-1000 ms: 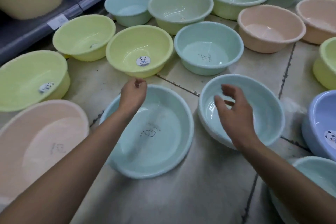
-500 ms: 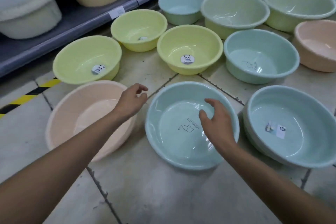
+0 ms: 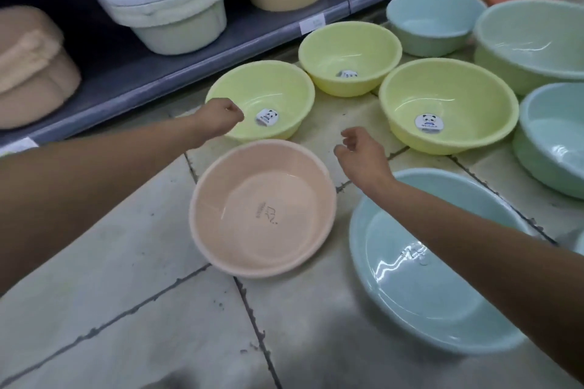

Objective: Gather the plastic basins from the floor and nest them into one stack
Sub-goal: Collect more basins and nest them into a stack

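Several plastic basins sit on the tiled floor. My left hand (image 3: 221,118) is closed over the near left rim of a yellow-green basin (image 3: 278,95) with a panda sticker. My right hand (image 3: 360,151) hovers with loosely curled fingers and holds nothing, above the floor between a pink basin (image 3: 262,208) and a yellow basin (image 3: 448,104). A large light blue basin (image 3: 426,287) lies under my right forearm. Another small yellow basin (image 3: 349,57) stands behind.
A grey store shelf (image 3: 177,73) runs along the back left with deeper tubs on it. More blue, green and pink basins crowd the right side, including a green one (image 3: 531,41) and a teal one (image 3: 550,136). Bare tiles lie in front of me.
My view has swung left, from the blue basins to the pink and yellow-green ones. My left hand reached forward to the yellow-green basin's rim and closed. My right hand left the blue basin.
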A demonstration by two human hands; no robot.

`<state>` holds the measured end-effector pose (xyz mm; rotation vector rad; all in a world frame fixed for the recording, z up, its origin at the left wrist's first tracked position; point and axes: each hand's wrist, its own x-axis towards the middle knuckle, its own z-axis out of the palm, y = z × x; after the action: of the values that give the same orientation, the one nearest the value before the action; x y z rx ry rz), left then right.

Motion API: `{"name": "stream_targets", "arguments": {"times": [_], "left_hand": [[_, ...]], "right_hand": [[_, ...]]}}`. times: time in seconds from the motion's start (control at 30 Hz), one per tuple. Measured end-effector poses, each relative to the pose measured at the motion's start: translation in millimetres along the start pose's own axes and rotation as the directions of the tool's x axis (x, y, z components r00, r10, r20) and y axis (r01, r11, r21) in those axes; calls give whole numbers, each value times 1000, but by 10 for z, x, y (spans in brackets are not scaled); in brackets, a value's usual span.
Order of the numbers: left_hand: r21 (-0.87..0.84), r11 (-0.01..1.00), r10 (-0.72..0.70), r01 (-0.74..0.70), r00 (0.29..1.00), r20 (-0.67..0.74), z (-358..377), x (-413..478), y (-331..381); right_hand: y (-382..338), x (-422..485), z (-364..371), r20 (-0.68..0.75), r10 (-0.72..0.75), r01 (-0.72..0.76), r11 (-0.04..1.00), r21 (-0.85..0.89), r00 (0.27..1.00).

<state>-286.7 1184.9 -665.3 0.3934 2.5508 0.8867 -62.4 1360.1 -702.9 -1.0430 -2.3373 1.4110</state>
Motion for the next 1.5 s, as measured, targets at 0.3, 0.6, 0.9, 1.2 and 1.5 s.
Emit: {"name": "stream_targets", "arguments": {"times": [0.3,0.6,0.9,1.2,1.5], "left_hand": [[-406,857,-348,317,938,-2,-343,999,-858],[-687,675,-212,268,963,167,97,1824,-1263],[-741,631,-148,228,974,174,-324,1774,-1014],[-697,695,-34,177,976,214,-503,1672,579],[-611,777,-114,149,989,97,179,2167,1846]], "right_hand": [[-448,1068,1044,31,343,-343,939,-6,939],[-458,1638,1777,-53,557,-546,826,141,829],[-942,1538,1531,61,539,-505,737,449,840],[-1209,1705,171,-61,472,-305,657,690,879],[-785,2536,-695,-96,477,-323,716,619,873]]}}
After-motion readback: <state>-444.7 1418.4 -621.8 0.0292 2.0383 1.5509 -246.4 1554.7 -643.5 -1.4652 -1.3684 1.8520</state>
